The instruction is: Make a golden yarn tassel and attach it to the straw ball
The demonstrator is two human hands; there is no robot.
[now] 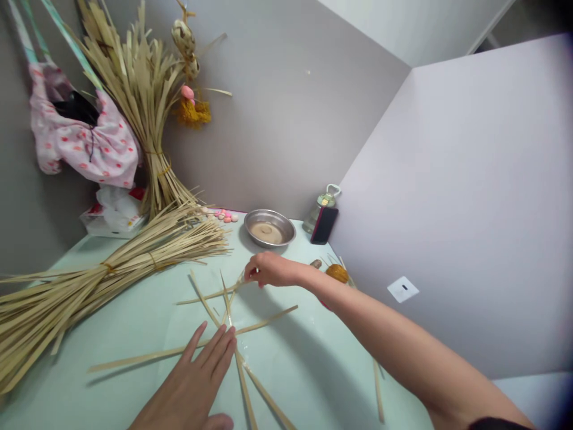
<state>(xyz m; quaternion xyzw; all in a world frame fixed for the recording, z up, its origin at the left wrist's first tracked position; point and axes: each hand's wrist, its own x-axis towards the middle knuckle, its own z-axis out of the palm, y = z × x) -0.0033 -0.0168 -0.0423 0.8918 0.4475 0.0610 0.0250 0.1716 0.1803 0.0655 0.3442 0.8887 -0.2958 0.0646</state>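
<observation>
Several flat straw strips (264,323) cross one another on the pale green table (147,322). My left hand (197,364) lies flat over their crossing, fingers stretched out, hiding part of it. Farther off, my right hand (272,269) has its fingers pinched on the end of another straw strip (206,296), which runs leftward across the far ends of the crossed ones. Small wet patches glisten beside the crossing.
Behind stands a metal bowl (270,245) of liquid. A phone (324,226) leans on a glass bottle (312,223). Left are straw bundles (102,278) and a hanging spotted bag (89,149). An orange-brown ball (336,273) sits beyond my right forearm, near the wall.
</observation>
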